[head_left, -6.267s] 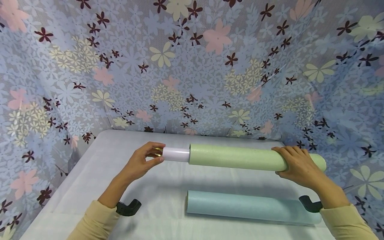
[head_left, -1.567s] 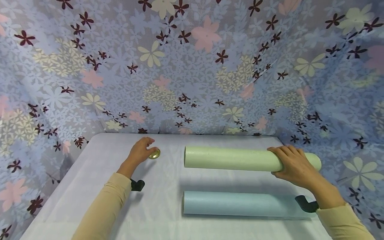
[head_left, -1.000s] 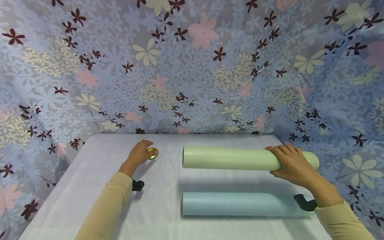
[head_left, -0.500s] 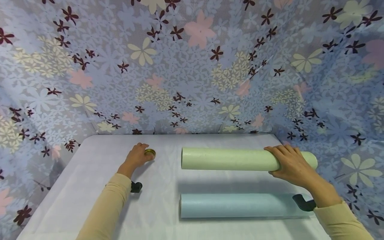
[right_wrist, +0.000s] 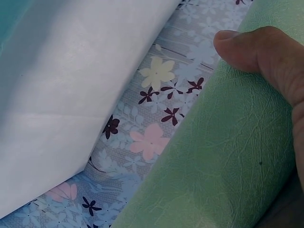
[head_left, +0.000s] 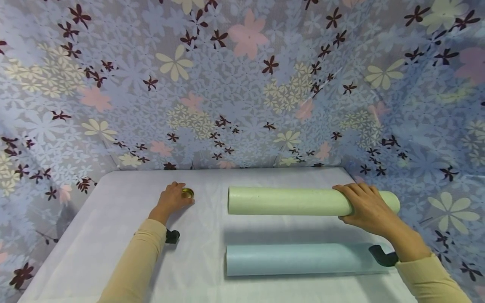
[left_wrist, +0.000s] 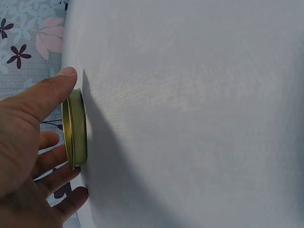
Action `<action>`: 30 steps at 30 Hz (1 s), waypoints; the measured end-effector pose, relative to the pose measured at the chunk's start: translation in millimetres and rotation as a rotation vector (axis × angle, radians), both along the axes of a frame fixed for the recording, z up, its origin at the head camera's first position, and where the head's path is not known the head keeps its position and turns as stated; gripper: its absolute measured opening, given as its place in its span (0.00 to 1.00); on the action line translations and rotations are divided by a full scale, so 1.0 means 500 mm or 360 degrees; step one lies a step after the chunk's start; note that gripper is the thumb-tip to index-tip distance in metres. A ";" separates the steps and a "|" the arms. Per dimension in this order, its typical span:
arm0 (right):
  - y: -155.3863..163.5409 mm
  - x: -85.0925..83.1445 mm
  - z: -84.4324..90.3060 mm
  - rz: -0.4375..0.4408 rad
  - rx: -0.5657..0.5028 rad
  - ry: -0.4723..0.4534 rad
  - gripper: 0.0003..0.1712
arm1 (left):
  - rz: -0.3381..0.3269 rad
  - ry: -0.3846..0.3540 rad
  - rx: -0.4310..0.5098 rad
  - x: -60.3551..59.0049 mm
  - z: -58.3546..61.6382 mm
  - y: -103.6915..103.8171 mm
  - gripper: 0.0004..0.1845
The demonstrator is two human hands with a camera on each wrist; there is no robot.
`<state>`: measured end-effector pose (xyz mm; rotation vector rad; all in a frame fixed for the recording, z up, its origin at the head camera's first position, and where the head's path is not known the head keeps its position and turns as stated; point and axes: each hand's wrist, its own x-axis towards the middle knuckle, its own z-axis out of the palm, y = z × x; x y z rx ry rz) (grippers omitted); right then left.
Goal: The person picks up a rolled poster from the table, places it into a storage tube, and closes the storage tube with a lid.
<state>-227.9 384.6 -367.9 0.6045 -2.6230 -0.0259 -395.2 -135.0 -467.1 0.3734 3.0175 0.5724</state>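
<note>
A flowered curtain [head_left: 242, 84] hangs behind and to both sides of a white tabletop [head_left: 113, 235]. On the near part of the tabletop lies a pale blue roll [head_left: 299, 259], set lengthwise from left to right. Beyond it and parallel to it is a pale green roll [head_left: 284, 201], held just above the surface, with its shadow falling between the two rolls. The right hand [head_left: 365, 208] grips the green roll near its right end, the fingers curled over the top and the thumb [right_wrist: 247, 47] pressed against its textured skin. The left hand [head_left: 172, 200] is well to the left of both rolls, at the far left part of the tabletop. Its loosely spread fingers and thumb pinch a small round gold lid [left_wrist: 76, 128] by the rim, the lid's flat face touching the tabletop.
</note>
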 end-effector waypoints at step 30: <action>-0.003 0.010 -0.005 -0.0003 0.0011 -0.0004 0.47 | 0.0079 0.0050 0.0146 0.003 -0.037 -0.011 0.39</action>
